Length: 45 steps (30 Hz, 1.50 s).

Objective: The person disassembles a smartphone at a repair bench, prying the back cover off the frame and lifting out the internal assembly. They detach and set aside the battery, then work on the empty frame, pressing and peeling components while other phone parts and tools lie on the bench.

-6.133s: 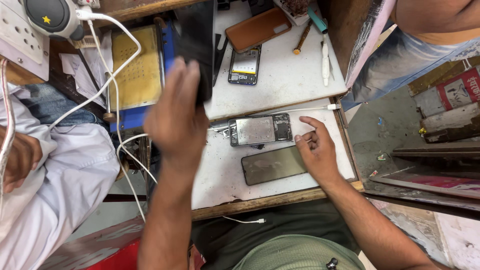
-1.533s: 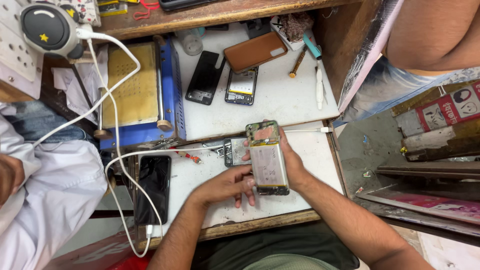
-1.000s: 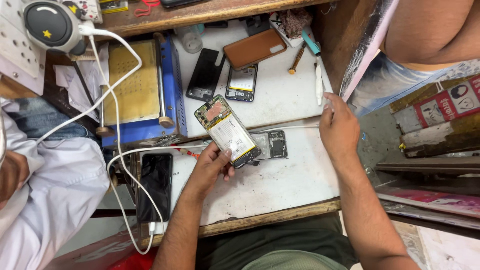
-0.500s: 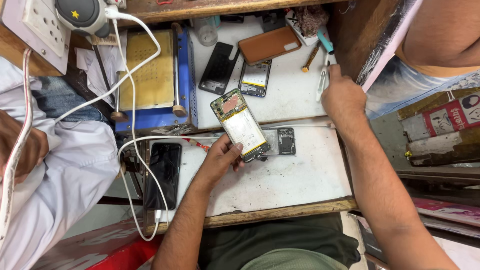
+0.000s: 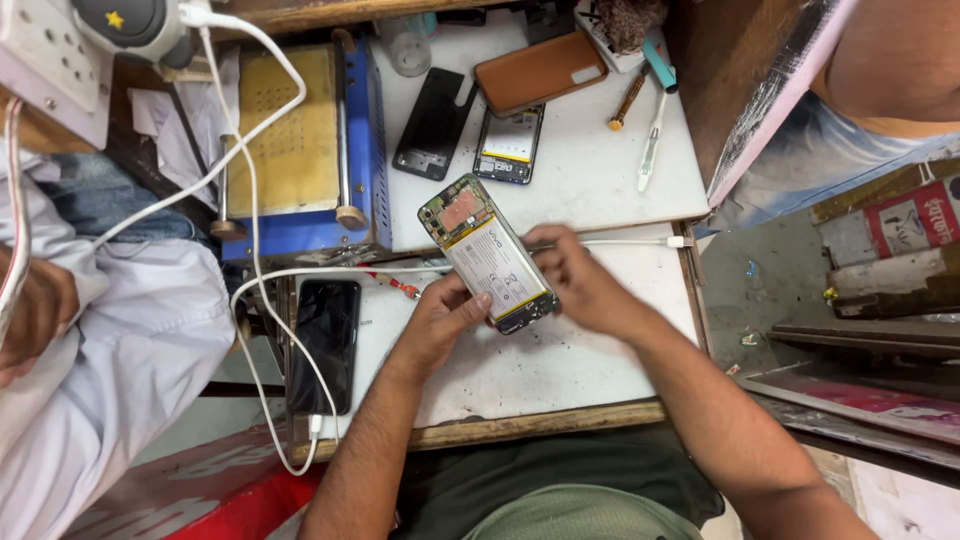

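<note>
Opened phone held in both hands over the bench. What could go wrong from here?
1. The opened phone is held above the white bench by left hand and right hand; a slip could drop it with its battery and board exposed.
2. The white cable runs right behind the right hand and may snag.

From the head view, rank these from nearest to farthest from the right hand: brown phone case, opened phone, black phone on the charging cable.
1. Opened phone: touching the right hand, held between both hands.
2. Brown phone case: up at the bench's back, above the hand.
3. Black phone: far left, beyond the left hand.
</note>
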Available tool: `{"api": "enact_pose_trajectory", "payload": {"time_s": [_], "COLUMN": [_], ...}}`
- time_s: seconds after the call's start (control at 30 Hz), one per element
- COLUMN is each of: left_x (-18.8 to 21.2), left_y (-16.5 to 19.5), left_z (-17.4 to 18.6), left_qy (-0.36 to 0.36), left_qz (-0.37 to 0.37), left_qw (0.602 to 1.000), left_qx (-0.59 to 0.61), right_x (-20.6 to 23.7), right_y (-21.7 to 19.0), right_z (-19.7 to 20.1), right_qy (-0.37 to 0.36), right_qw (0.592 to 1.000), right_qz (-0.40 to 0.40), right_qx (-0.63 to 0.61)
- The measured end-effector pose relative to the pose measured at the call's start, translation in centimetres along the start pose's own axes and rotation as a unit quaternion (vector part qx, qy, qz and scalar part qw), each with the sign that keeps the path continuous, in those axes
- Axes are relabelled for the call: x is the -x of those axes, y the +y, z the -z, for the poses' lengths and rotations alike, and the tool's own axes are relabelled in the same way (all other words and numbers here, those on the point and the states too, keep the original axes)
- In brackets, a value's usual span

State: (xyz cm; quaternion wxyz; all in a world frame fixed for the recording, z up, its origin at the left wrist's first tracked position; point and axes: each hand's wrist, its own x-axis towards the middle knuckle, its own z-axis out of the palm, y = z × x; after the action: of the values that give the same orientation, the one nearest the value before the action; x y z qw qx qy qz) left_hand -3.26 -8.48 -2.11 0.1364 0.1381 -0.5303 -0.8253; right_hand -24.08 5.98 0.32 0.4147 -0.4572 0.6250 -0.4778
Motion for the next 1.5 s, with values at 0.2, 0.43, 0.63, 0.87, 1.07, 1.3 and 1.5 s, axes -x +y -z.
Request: {"api": "enact_pose_trajectory", "payload": {"time_s": [0.2, 0.43, 0.63, 0.87, 1.07, 1.3, 1.5], "left_x": [-0.1, -1.4, -1.9, -0.5, -0.4, 0.0, -0.6], "left_y": [-1.1, -0.8, 2.2, -0.2, -2.3, -0.5, 0.4], "left_z": [0.3, -1.1, -0.5, 0.5, -1.3, -3.4, -4.2], "left_qy": [0.043, 0.001, 0.124, 0.087, 0.081, 0.077, 0.103], "left_qz": [-0.008, 0.059, 0.006, -0.089, -0.138, -0.172, -0.252], "left_qw": [0.998, 0.98, 0.992, 0.985, 0.983, 0.932, 0.863], "left_qx": [-0.051, -0.191, -0.026, 0.118, -0.093, -0.31, -0.425], "right_x": [-0.1, -0.2, -0.7, -0.6, -0.2, 0.1, 0.3], "right_y": [1.7, 2.2, 0.5, -0.3, 0.1, 0.2, 0.1], "right_z": [-1.5, -2.4, -0.7, -0.4, -1.1, -1.2, -1.4], "right_qy": [-0.003, 0.007, -0.017, 0.036, 0.045, 0.047, 0.055], "right_qw": [0.994, 0.921, 0.829, 0.825, 0.842, 0.843, 0.868], "right_qz": [-0.044, -0.18, -0.052, -0.032, -0.023, -0.003, 0.009], "right_qx": [-0.105, -0.346, -0.557, -0.563, -0.536, -0.536, -0.494]}}
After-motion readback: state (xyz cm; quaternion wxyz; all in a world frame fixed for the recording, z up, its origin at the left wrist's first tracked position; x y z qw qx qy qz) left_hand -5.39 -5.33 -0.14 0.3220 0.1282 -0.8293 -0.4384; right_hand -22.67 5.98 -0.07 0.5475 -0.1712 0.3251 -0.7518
